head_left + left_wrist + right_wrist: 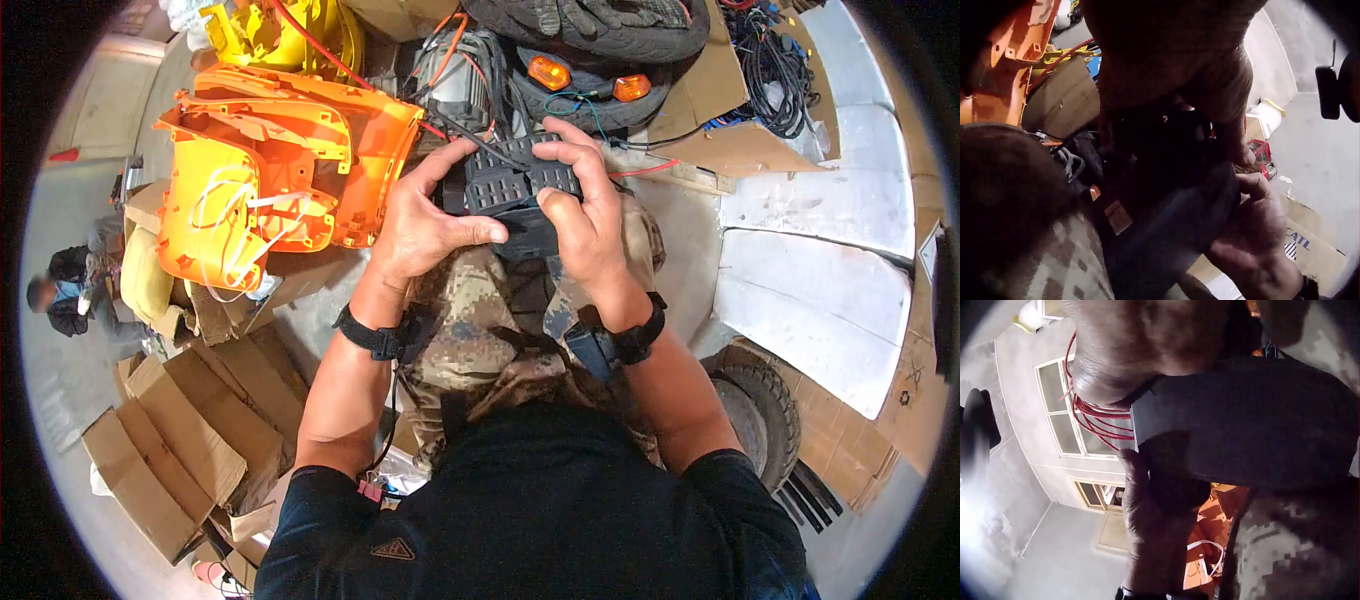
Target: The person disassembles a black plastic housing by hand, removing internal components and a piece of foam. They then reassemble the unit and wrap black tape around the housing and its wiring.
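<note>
In the head view, a black slotted plastic block [490, 192] sits over the person's lap, between camouflage-trousered knees. The left hand [412, 232] grips its left side, thumb along the near edge and index finger toward the far corner. Opposite it, the right hand [592, 225] holds the right side with bent fingers and thumb on the top. A dark cable crosses the block's far part. The right wrist view shows a smooth, dark broad face of the block [1247, 425], with both hands around its end. Deep shadow hides much of the grip in the left wrist view.
An orange plastic fairing [290, 170] lies left of the hands. Beyond the block are a grey metal unit [462, 85] with wires and tires bearing orange turn signals [549, 72]. A cable-filled carton [700, 100] stands right, flattened cardboard [180, 430] left. Another person [75, 290] is far left.
</note>
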{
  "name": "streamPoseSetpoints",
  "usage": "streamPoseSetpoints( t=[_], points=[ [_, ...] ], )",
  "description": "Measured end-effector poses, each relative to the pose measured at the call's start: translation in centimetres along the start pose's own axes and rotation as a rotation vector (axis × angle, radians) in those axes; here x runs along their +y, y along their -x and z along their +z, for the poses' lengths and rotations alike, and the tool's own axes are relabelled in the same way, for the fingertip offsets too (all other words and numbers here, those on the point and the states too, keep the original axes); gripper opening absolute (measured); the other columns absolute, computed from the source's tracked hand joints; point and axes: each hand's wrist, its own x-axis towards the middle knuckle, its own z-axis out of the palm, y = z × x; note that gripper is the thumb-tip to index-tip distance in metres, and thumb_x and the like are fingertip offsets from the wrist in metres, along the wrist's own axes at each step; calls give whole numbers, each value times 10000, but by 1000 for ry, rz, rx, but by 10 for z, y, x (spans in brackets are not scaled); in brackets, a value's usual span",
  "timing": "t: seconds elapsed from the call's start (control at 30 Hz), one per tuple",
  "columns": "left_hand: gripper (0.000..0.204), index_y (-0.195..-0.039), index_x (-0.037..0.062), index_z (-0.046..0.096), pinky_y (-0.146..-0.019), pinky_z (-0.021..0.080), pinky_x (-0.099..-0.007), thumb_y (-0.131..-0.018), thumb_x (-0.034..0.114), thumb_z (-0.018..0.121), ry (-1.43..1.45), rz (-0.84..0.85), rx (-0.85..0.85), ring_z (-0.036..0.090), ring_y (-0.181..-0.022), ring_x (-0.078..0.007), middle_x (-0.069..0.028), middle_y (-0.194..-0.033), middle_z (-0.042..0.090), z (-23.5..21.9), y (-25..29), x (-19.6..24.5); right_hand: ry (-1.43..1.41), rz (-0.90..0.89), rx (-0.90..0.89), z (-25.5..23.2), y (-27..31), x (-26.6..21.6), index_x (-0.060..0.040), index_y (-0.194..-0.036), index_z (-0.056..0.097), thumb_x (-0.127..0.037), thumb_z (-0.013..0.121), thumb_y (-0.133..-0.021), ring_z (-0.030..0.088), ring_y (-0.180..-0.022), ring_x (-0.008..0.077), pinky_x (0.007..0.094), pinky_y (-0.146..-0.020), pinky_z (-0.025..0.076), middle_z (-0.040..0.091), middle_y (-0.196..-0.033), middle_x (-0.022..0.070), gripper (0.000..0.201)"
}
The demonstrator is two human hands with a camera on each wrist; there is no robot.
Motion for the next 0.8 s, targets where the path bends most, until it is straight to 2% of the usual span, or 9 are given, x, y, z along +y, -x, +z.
streamPoseSetpoints(
  t=[0.07, 0.3, 0.4, 0.5, 0.63, 0.8],
  points=[
    [922, -1335, -57, 581, -1019, 476, -318, -554, 182, 1010, -75, -9, 27, 613, -1122, -163, -97, -1213, 672, 4, 1, 4, -18, 10, 1, -1, -1, 1, -2, -1191, 585, 17, 565, -804, 492, -1323, 346, 428, -1145, 338, 515, -1402, 227, 388],
    [865, -1298, -58, 602, -1013, 478, -314, -563, 162, 1001, -59, 17, 31, 614, -1109, -154, -98, -1195, 676, 9, 4, -2, -33, 23, -42, -10, 8, 5, -10, -1210, 581, 9, 574, -814, 463, -1360, 338, 427, -1159, 319, 480, -1448, 227, 396],
    [929, -1365, -60, 558, -1055, 464, -333, -554, 77, 989, -167, 15, -20, 608, -1164, -178, -94, -1250, 652, 5, 6, 0, -60, 61, -96, -16, 14, 1, -20, -1235, 589, -1, 585, -827, 442, -1382, 339, 430, -1168, 307, 453, -1482, 223, 409],
    [934, -1364, -54, 563, -1064, 454, -332, -546, 83, 993, -50, -89, -65, 598, -1177, -177, -90, -1256, 649, 4, 4, 10, -50, 58, -149, -24, 13, 1, -38, -1269, 598, -24, 604, -847, 430, -1396, 344, 437, -1170, 306, 436, -1504, 224, 422],
    [953, -1360, -37, 567, -1047, 461, -321, -533, 136, 1009, -148, -63, -97, 596, -1155, -169, -74, -1244, 650, 1, 1, 13, 3, 4, -222, -29, 13, 6, -67, -1295, 605, -68, 627, -880, 420, -1408, 351, 448, -1168, 312, 414, -1526, 231, 416],
    [987, -1350, -20, 557, -1045, 458, -326, -503, 181, 1021, -207, -76, -121, 583, -1161, -171, -71, -1240, 640, 1, -1, 18, 83, -48, -226, -25, 12, 6, -75, -1300, 598, -120, 628, -910, 423, -1387, 380, 466, -1158, 331, 384, -1526, 232, 393]
  ],
)
